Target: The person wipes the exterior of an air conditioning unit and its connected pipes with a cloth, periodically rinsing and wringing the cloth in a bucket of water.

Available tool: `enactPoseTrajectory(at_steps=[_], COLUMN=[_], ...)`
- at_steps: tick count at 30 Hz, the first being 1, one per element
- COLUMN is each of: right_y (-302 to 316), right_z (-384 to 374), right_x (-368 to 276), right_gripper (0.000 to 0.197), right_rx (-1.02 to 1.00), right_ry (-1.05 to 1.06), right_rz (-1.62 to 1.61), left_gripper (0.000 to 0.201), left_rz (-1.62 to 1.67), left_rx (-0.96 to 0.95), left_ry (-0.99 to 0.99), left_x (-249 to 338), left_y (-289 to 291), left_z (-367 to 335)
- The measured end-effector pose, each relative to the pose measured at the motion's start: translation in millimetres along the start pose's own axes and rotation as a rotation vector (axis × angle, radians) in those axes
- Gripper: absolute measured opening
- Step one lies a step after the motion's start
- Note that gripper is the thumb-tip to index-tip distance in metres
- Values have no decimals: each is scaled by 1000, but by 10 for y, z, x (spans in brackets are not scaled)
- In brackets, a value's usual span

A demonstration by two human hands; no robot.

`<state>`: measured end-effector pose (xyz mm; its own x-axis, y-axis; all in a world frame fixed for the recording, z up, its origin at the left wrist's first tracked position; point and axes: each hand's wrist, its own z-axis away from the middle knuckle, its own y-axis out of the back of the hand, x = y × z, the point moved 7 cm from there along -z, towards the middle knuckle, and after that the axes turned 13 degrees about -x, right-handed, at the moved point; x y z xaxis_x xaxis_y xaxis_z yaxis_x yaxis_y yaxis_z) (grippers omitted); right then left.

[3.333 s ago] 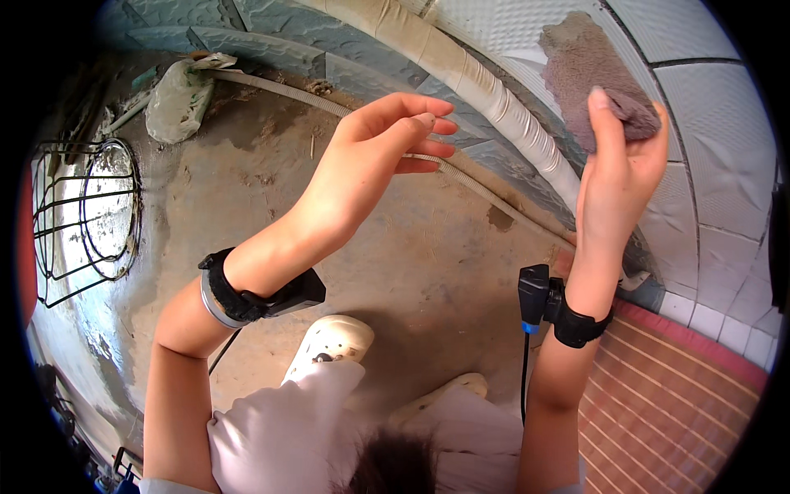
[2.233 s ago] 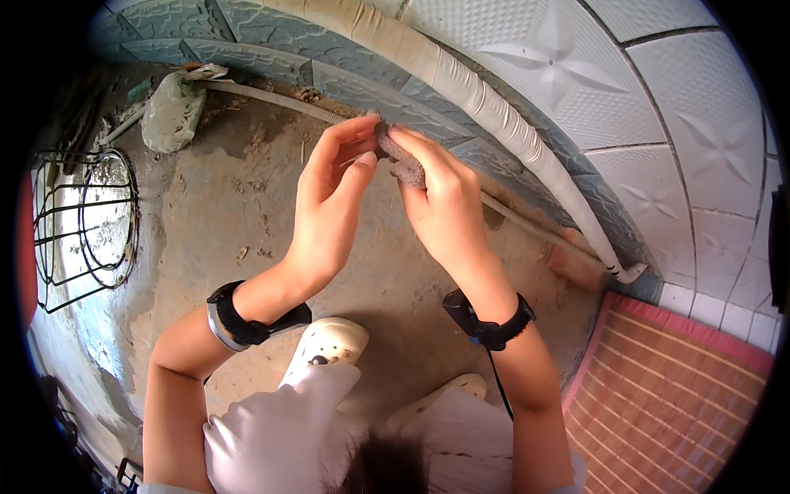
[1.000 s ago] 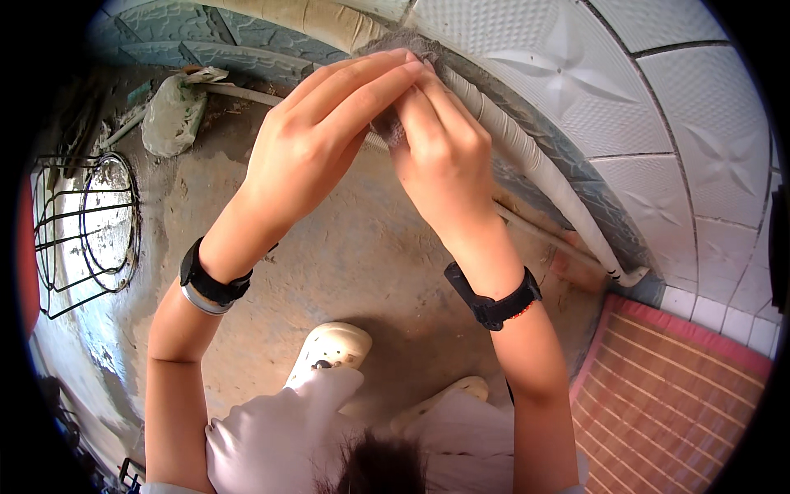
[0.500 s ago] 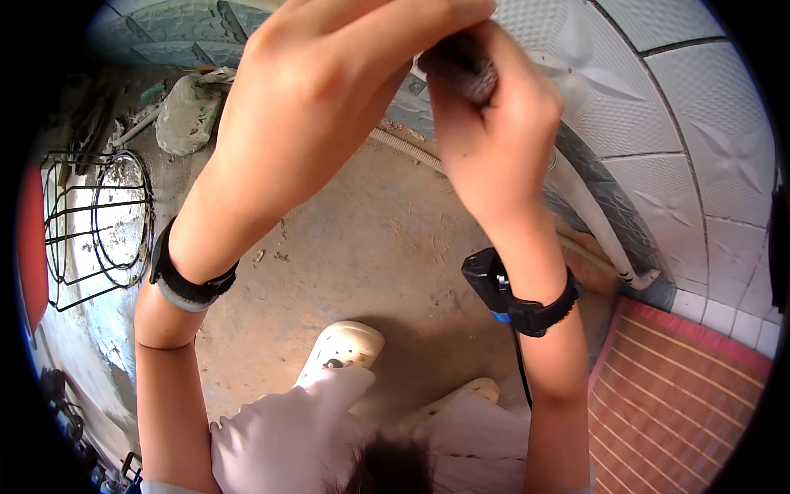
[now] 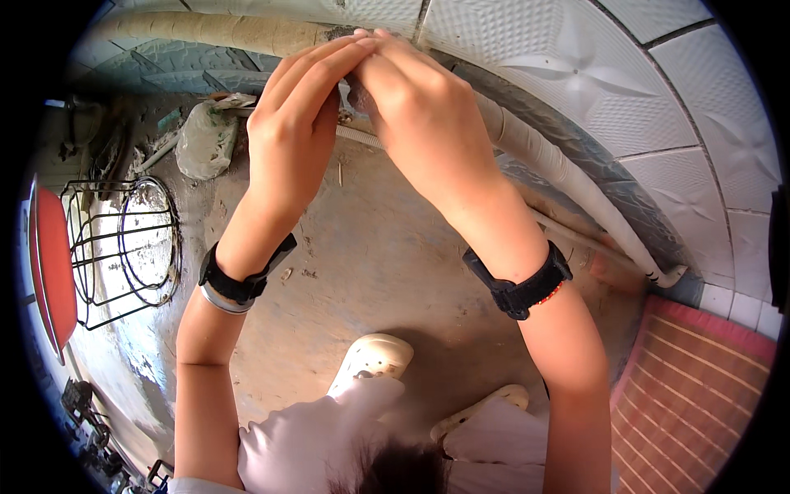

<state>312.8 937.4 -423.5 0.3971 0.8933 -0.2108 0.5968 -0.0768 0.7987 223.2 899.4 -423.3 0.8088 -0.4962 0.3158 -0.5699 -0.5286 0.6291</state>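
My left hand [image 5: 292, 123] and my right hand [image 5: 432, 111] meet at the top of the view, fingers pressed together and curved over a dark grey, rough-looking piece [image 5: 358, 96]. Only a small part of it shows between the palms, so its kind is unclear. Right behind the fingertips runs a tan wrapped pipe [image 5: 206, 29] along the wall, with a dark rough patch beside my fingers. Whether the dark piece touches the pipe is hidden. A white wrapped pipe [image 5: 543, 156] slopes down to the right from behind my right hand. Both wrists carry black straps.
Embossed white tiles [image 5: 568, 62] cover the wall. At left stand a black wire rack [image 5: 123, 247] and a red basin [image 5: 53, 272]. A pale lumpy bag [image 5: 206, 140] lies near the wall. A striped brown mat [image 5: 691, 395] is at lower right, my pale clogs [image 5: 374, 356] below.
Both hands have come closer together and now meet at the fingertips. The dark piece, plainer before, is mostly covered. The view has shifted, showing the tan pipe at the top.
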Motion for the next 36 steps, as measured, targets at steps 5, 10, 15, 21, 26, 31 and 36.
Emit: enactPoseTrajectory(at_steps=[5, 10, 15, 21, 26, 31, 36], right_y=[-1, -33, -35, 457, 241, -84, -118], right_z=[110, 205, 263, -285, -482, -307, -196], right_x=[-189, -208, -176, -224, 5, -52, -257], right_gripper=[10, 14, 17, 14, 11, 11, 12], right_rx=[97, 5, -35, 81, 79, 11, 91], right_ry=[40, -76, -195, -21, 24, -5, 60], right_rz=[77, -150, -479, -443, -229, -35, 152], left_gripper=[38, 39, 43, 41, 44, 44, 37], left_rz=[-29, 9, 27, -27, -117, -108, -123], left_rx=[51, -34, -99, 62, 64, 14, 60], left_ry=[-16, 44, 37, -75, -193, 7, -3], left_x=[70, 138, 208, 212, -109, -289, -251], left_y=[55, 83, 112, 488, 343, 131, 120], left_z=[160, 207, 179, -311, -408, -6, 203])
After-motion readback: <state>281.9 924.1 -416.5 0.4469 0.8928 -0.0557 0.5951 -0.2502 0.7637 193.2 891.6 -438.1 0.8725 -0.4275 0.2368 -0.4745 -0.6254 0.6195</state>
